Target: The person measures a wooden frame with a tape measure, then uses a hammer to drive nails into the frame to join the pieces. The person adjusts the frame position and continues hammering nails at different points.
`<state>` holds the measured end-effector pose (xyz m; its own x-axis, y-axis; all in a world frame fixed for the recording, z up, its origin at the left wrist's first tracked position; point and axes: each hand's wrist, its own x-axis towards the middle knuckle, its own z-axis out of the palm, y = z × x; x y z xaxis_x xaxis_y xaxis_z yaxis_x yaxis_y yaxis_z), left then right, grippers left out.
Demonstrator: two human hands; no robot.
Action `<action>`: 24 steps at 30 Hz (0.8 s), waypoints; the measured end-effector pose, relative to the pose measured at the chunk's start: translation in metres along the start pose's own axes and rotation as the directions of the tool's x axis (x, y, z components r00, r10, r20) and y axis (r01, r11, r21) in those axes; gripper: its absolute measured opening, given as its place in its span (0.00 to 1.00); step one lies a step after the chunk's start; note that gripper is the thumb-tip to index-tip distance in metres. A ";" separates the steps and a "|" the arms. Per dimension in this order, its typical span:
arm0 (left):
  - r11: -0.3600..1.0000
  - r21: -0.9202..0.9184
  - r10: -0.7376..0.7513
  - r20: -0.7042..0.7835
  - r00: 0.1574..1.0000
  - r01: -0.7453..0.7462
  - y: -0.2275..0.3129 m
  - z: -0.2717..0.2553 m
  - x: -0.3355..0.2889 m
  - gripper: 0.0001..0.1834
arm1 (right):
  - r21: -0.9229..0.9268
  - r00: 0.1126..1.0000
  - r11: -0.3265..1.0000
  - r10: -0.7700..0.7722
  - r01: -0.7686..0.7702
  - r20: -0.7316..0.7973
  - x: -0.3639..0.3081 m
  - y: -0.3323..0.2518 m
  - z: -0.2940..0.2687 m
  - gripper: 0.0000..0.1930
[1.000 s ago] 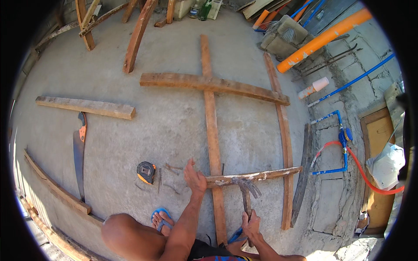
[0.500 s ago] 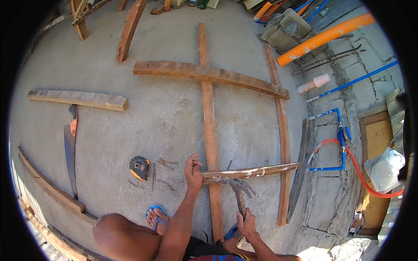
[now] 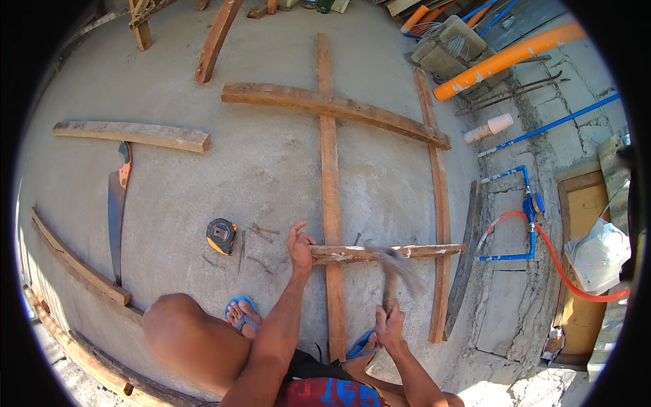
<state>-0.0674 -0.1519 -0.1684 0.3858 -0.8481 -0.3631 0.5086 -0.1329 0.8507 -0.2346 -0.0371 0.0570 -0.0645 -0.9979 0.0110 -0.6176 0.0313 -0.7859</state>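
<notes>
Right hand [image 3: 389, 327] at 5 o'clock, closed tight round handle of hammer [image 3: 390, 290], head just a blur in front of wood strip [image 3: 339, 255]. Left hand [image 3: 300, 249] near 7, fingers half-curled, touching strip's left end; honestly can't tell if it's gripping. Strip sits around 4, lying across two long timbers [image 3: 329, 183]. Tape measure [image 3: 221, 237] between 8 and 9, loose nails [image 3: 263, 232] just beside it. Saw [image 3: 116, 217] at 9, orange pipe [image 3: 512, 60] near 2.

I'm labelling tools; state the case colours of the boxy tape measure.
The boxy tape measure is black and orange, clearest in the head view.
</notes>
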 end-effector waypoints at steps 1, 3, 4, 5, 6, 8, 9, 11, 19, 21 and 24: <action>0.998 0.058 0.033 0.012 0.999 -0.034 0.004 0.005 0.003 0.21 | -0.385 0.904 0.865 0.402 -0.322 0.145 -0.022 0.039 0.011 0.18; 0.992 0.094 0.083 0.028 0.996 -0.086 0.007 0.006 0.003 0.20 | -0.301 0.917 0.869 0.343 -0.392 -0.205 -0.060 0.089 -0.015 0.16; 0.995 0.078 0.068 0.025 0.997 -0.070 0.007 0.004 0.003 0.20 | -0.336 0.933 0.905 0.150 -0.262 -0.326 -0.069 0.095 -0.038 0.14; 0.988 0.128 -0.090 0.016 0.996 0.087 0.005 0.005 0.003 0.19 | -0.336 0.895 0.861 0.252 -0.381 -0.369 -0.063 0.089 -0.070 0.15; 0.997 0.076 -0.023 0.040 0.999 0.020 0.002 0.002 0.004 0.20 | 0.039 0.865 0.945 0.314 -0.325 -0.392 -0.057 0.068 -0.095 0.18; 0.992 0.063 -0.107 0.009 0.994 0.107 -0.008 -0.002 0.002 0.20 | 0.334 0.843 0.933 0.073 0.131 -0.533 -0.020 0.007 -0.134 0.23; 0.999 -0.014 -0.052 0.025 0.998 0.052 -0.013 -0.004 0.000 0.21 | 0.398 0.757 0.846 -0.011 0.355 -0.654 0.000 -0.025 -0.144 0.24; 0.987 -0.109 -0.115 0.014 0.993 0.115 -0.020 -0.008 -0.001 0.22 | 0.385 0.661 0.664 -0.222 0.641 -0.717 0.025 -0.063 -0.130 0.24; 0.962 -0.240 -0.140 -0.040 0.989 0.126 -0.011 -0.003 -0.001 0.26 | -0.349 0.968 0.911 0.248 -0.217 0.044 -0.041 0.063 0.002 0.21; 0.962 -0.184 -0.208 -0.018 0.978 0.201 -0.012 -0.003 -0.002 0.26 | -0.269 0.943 0.904 0.326 -0.333 -0.073 -0.044 0.039 -0.038 0.24; 0.961 -0.202 -0.195 -0.003 0.981 0.190 -0.018 -0.004 -0.001 0.25 | 0.445 0.932 0.876 -0.013 0.186 -0.364 -0.015 -0.037 -0.091 0.29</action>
<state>-0.0740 -0.1464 -0.1845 0.2814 -0.8044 -0.5231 0.7173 -0.1858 0.6716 -0.2815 -0.0185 0.1422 -0.3372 -0.9090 0.2450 -0.2043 -0.1834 -0.9616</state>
